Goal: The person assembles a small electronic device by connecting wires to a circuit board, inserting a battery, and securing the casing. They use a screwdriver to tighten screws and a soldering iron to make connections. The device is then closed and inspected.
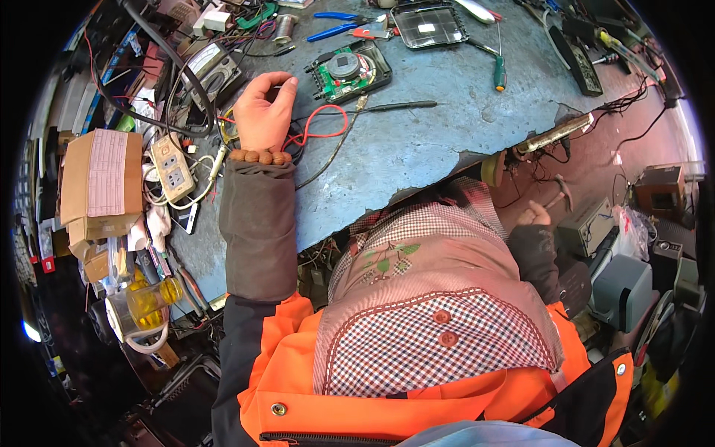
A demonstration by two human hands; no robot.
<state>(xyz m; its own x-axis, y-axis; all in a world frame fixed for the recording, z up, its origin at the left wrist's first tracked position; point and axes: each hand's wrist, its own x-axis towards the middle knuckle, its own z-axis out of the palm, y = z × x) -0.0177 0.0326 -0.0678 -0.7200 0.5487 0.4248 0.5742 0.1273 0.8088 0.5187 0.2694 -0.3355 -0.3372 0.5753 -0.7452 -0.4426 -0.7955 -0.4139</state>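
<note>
One opened circuit case point(348, 70), lengthwise left to right, lies right of the nearer left hand point(263, 117), fingers half-curled, seemingly empty; right hand point(534, 214) grips a hammer point(564, 195).

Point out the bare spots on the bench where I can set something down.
Widest: the blue bench top between the black rod and its front edge. Smaller: between the opened circuit-board device and green-handled screwdriver. Crowded: left of the left hand, with the meter and power strip.
</note>
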